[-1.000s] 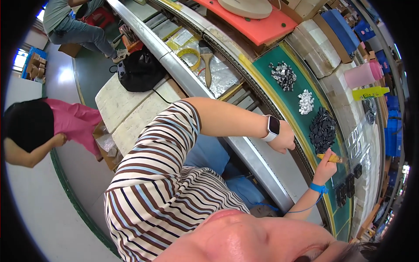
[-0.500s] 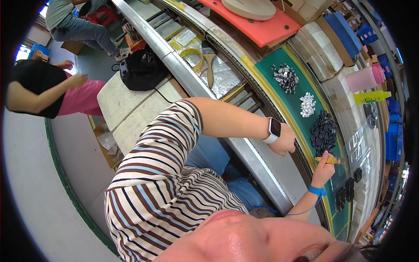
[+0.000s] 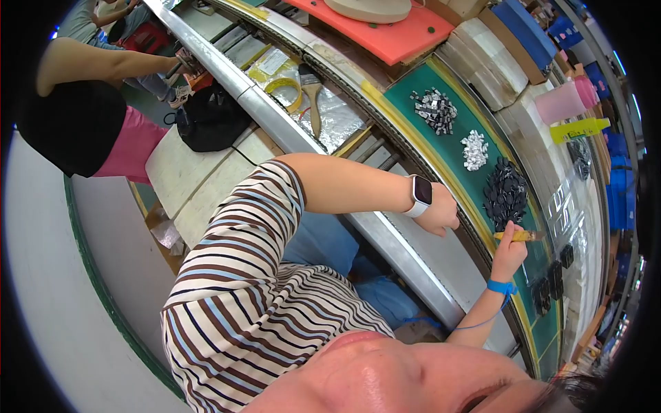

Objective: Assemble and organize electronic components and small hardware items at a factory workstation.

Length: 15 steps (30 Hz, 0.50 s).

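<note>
My left hand (image 3: 438, 210), with a watch (image 3: 422, 191) on its wrist, hovers at the near edge of the green work strip (image 3: 441, 148). Its fingers curl inward, and whatever they hold, if anything, is hidden. My right hand (image 3: 509, 258), wearing a blue wrist strap (image 3: 502, 286), grips a small yellow-handled brush (image 3: 520, 236) with a brownish tip. Just beyond it lies a heap of black flat parts (image 3: 505, 193). Farther along sit a pile of small white pieces (image 3: 474, 150) and a pile of grey-black pieces (image 3: 435, 110). Several black blocks (image 3: 551, 282) stand beside my right hand.
A wide brush (image 3: 313, 103) and yellow tape roll (image 3: 284, 95) lie on plastic at the far left. A pink container (image 3: 566, 103) and yellow-green bottle (image 3: 580, 129) stand on the right. A black bag (image 3: 210, 120) rests near a co-worker (image 3: 69, 124).
The scene has shifted slightly to the left in view. Both my hands keep much the same poses, the brush still in my right. The co-worker's arm now stretches toward the bench.
</note>
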Tool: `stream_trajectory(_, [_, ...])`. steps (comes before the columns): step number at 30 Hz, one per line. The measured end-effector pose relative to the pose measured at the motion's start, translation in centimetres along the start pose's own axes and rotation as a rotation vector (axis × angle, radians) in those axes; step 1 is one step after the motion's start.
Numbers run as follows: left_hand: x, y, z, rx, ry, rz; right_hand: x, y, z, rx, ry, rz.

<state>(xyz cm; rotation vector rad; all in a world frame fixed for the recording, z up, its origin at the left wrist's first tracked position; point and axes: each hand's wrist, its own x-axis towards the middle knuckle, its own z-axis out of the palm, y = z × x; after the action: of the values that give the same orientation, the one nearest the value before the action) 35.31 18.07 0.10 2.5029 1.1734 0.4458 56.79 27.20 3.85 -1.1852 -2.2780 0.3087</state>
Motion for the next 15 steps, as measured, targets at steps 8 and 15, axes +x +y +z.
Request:
stream_trajectory(8, [0.12,-0.08,0.34,-0.004,-0.009,-0.005,-0.11,0.54,0.34,0.056,0.020,0.023])
stream_trajectory(15, [0.10,-0.03,0.04,-0.048,-0.005,-0.006,-0.10,0.17,-0.01,0.058,-0.016,0.046])
